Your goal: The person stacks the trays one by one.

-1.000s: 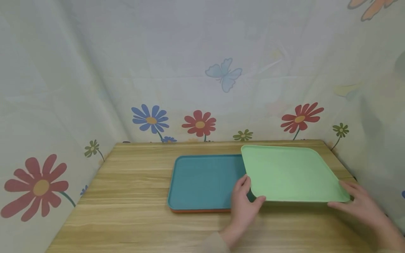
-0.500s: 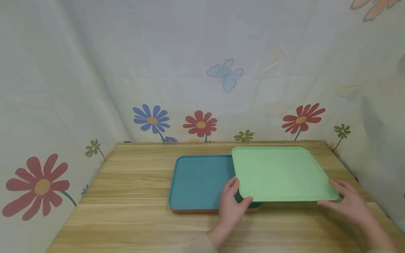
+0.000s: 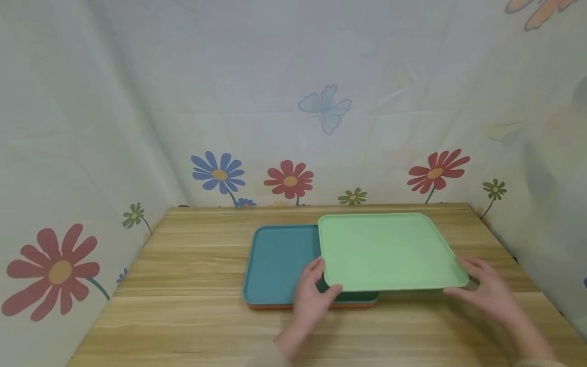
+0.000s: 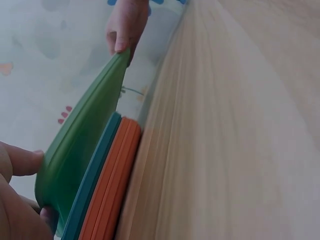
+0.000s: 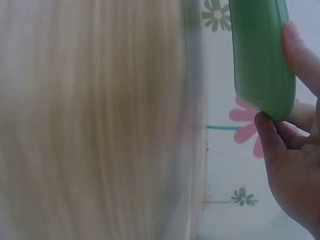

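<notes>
Both hands on the light green tray (image 3: pixel 387 251), one at each near corner. Left hand (image 3: pixel 312 300) pinches the near-left corner: thumb on the rim on top, fingers curled under the edge. Right hand (image 3: pixel 486 290) pinches the near-right corner the same way; right wrist view shows the thumb against the tray's edge and the fingers wrapped round its underside.

Green tray sits partly over a teal tray (image 3: pixel 279 262), covering its right portion and overhanging past its right side above the bench (image 3: pixel 192 316). In the left wrist view the green tray is tilted, its left end down near the teal one and the far end raised off the stack. Whether it actually touches the teal tray: can't tell.

Teal tray lies flat on the bench, mid-depth, slightly left of centre. Under it are orange trays (image 4: pixel 112 192), only a thin orange strip visible at the near edge in the head view; left wrist view shows more than one orange rim stacked there.

Backdrop: pale curtain (image 3: pixel 293 102) with printed flowers and butterflies enclosing the bench on three sides.
</notes>
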Demonstrator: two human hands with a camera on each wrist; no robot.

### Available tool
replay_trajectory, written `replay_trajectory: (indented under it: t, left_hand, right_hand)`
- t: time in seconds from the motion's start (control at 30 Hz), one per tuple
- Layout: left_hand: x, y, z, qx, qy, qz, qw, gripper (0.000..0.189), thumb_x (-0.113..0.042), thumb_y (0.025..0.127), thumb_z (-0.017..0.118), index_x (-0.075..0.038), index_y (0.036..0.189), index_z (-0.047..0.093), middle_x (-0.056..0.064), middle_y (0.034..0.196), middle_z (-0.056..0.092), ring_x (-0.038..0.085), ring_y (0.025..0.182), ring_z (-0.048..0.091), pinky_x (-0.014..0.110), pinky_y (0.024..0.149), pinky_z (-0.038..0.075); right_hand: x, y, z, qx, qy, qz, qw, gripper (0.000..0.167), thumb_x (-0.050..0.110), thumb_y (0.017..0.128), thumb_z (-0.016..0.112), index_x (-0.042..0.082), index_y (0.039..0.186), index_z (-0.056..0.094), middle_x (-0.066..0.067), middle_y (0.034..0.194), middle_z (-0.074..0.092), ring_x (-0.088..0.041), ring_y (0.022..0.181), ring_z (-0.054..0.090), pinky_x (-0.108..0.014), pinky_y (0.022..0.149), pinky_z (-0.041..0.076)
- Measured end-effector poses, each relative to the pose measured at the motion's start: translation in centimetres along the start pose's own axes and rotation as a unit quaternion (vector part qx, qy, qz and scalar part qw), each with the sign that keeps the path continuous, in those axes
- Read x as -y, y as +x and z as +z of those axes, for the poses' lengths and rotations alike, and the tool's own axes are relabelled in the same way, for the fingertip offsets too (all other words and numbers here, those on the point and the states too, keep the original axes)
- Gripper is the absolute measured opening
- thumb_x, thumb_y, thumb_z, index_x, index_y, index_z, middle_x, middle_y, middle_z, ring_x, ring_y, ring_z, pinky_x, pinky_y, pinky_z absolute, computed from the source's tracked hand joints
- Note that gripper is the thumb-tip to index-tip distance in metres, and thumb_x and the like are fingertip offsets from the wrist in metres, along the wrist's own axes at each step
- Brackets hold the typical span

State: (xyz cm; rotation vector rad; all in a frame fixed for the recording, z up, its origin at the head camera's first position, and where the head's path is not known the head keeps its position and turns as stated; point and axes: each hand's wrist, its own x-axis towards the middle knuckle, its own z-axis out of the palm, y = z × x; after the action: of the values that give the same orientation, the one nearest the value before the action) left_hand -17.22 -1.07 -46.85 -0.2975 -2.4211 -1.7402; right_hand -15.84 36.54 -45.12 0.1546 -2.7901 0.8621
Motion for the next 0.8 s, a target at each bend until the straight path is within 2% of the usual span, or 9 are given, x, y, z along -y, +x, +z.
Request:
replay_trajectory:
  t: [0.2, 0.43, 0.8]
  left_hand:
    - [0.5, 0.3, -2.2, 0.013, -0.031, -0.009, 0.9994, 0.072, -0.016, 0.086, 0.079, 0.011, 0.142, 0.044, 0.019, 0.150, 0.040, 0.038, 0.136, 0.039, 0.051, 0.107, 0.038]
    - [1.0, 0.7, -4.8, 0.020, -0.038, -0.016, 0.9990, 0.071, -0.015, 0.087, 0.077, 0.008, 0.145, 0.042, 0.018, 0.151, 0.038, 0.035, 0.134, 0.043, 0.049, 0.108, 0.037]
    - [1.6, 1.3, -8.6, 0.021, -0.049, -0.004, 0.9986, 0.068, -0.010, 0.087, 0.076, 0.009, 0.143, 0.043, 0.022, 0.150, 0.039, 0.038, 0.135, 0.041, 0.046, 0.110, 0.035]
  right_hand:
    - [1.0, 0.5, 1.1, -0.012, 0.007, -0.035, 0.9993, 0.087, 0.024, 0.072, 0.090, -0.018, 0.134, 0.047, -0.035, 0.128, 0.046, -0.054, 0.111, 0.045, -0.070, 0.084, 0.040]
    - [2.5, 0.9, 2.5, -0.027, 0.007, -0.065, 0.9975, 0.082, 0.024, 0.069, 0.091, -0.016, 0.130, 0.053, -0.032, 0.123, 0.052, -0.051, 0.110, 0.050, -0.067, 0.085, 0.043]
    - [5.0, 1.3, 3.7, -0.044, 0.023, -0.112, 0.9925, 0.075, 0.018, 0.070, 0.090, -0.014, 0.128, 0.057, -0.025, 0.119, 0.058, -0.045, 0.105, 0.058, -0.060, 0.083, 0.050]
